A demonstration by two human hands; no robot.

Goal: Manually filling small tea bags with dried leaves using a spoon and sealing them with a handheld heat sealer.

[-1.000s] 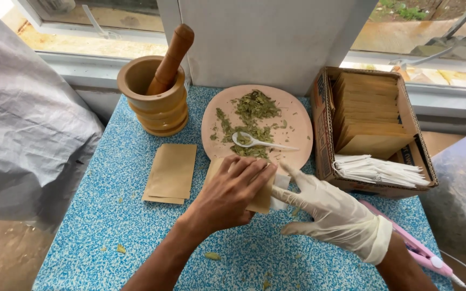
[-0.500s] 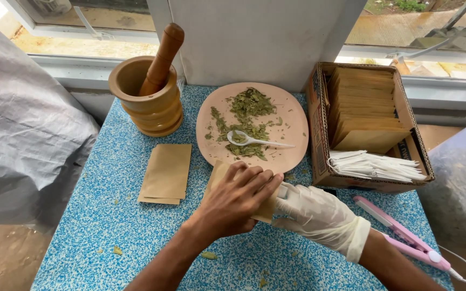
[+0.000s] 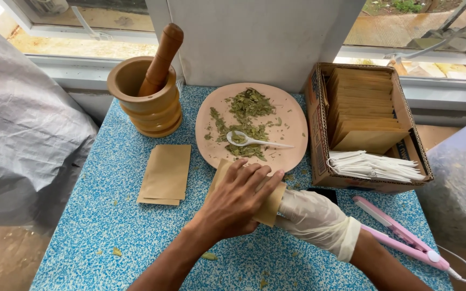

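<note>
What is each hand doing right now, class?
Left hand: bare, pressed flat on the brown pouch.
Right hand: gloved, fingers inside the pouch; grip cannot be told.

Left hand (image 3: 238,202) flat; right hand (image 3: 311,215) gloved
</note>
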